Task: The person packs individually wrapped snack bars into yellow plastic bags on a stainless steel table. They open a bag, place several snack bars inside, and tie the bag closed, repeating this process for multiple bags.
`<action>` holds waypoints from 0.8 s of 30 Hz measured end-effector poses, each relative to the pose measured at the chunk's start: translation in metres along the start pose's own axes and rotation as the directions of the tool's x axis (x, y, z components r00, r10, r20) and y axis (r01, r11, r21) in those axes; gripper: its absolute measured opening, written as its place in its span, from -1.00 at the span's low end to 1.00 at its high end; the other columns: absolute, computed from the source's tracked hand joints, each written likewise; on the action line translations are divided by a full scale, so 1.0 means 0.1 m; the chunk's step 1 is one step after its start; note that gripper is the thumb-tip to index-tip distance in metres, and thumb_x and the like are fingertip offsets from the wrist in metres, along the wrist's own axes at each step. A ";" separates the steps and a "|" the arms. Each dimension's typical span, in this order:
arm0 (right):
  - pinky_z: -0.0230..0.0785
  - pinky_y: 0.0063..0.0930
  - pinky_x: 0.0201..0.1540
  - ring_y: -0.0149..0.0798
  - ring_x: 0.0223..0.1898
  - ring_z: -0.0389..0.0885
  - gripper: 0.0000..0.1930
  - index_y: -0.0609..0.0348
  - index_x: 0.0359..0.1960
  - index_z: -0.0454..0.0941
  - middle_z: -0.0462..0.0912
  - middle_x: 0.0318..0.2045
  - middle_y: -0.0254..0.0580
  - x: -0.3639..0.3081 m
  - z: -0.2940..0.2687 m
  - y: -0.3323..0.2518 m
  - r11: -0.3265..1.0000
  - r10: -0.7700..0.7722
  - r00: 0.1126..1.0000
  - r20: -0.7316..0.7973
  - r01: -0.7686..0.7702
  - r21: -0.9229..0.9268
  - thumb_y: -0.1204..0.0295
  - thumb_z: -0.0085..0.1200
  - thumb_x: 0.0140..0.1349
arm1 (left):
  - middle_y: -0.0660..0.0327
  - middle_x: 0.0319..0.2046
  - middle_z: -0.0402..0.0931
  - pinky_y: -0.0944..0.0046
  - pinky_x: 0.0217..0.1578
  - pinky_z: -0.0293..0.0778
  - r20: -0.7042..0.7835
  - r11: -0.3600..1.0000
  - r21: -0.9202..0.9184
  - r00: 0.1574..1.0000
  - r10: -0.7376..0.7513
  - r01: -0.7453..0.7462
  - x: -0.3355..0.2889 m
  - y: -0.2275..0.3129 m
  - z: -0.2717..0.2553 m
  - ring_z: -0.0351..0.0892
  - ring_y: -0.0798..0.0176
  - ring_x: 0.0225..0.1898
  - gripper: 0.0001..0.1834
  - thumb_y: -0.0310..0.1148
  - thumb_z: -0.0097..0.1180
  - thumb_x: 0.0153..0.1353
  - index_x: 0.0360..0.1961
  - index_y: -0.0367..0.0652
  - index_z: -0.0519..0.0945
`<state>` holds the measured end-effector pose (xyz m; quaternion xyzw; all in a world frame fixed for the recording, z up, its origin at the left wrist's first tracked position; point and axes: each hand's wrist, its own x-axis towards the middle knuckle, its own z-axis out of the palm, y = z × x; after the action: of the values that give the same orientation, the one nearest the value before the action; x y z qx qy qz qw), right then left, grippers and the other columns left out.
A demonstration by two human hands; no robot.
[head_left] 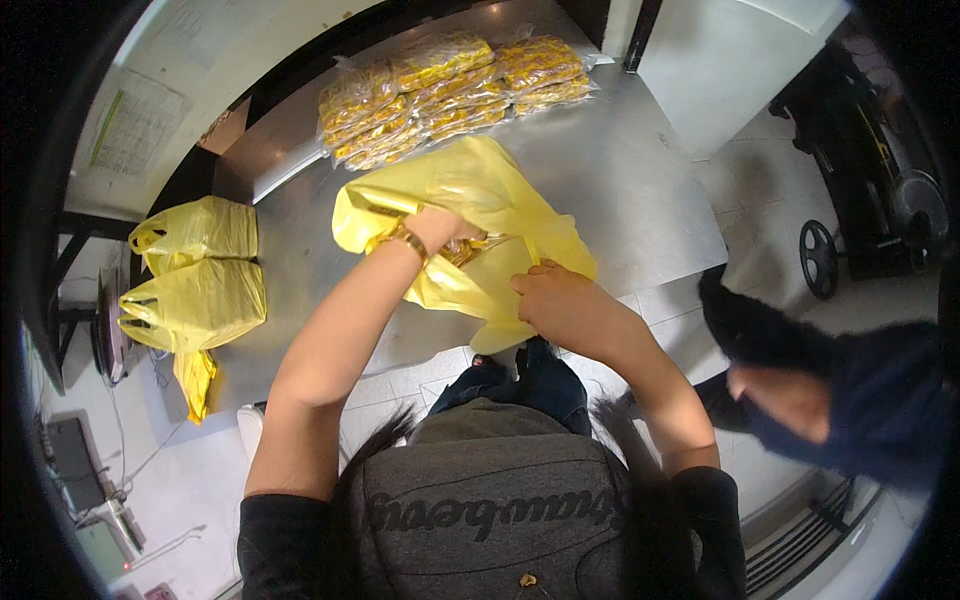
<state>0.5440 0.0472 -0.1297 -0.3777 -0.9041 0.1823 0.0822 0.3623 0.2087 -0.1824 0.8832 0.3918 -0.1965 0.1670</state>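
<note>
A yellow plastic bag (470,190) lies spread on the metal table before me, its mouth toward my body. My left hand (438,228), with a gold-coloured band on its wrist, reaches into the mouth. Its fingers are mostly hidden by the bag and its contents. Just beside that hand, a shiny clear-wrapped package (460,252) with yellow-brown contents shows inside the bag. On the bag's near right edge, my right hand (560,305) is closed, gripping the thin plastic.
Clear packs of yellow-orange food (450,85) are stacked at the table's (640,190) far side. Two filled yellow bags (205,300) stand at the left edge, near loose yellow plastic (196,385). Another person's arm (790,400) is at the right, near a black wheeled machine (860,190).
</note>
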 end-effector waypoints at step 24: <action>0.46 -0.18 -0.28 -0.01 -0.43 0.63 -0.83 0.25 -0.53 0.62 0.62 -0.49 0.04 0.43 0.43 0.36 0.991 -0.052 0.988 -0.144 0.033 -0.131 0.48 -0.02 0.05 | 0.10 -0.06 0.48 0.11 0.02 0.36 -0.178 0.988 -0.068 0.972 -0.150 0.140 -0.02 0.37 -0.09 0.43 0.05 0.00 -0.54 -0.17 0.18 0.01 -0.01 -0.01 0.52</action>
<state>0.5249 0.0902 -0.1826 -0.3753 -0.9133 0.0935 0.1280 0.3912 0.1876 -0.1680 0.8616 0.4742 -0.1155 0.1395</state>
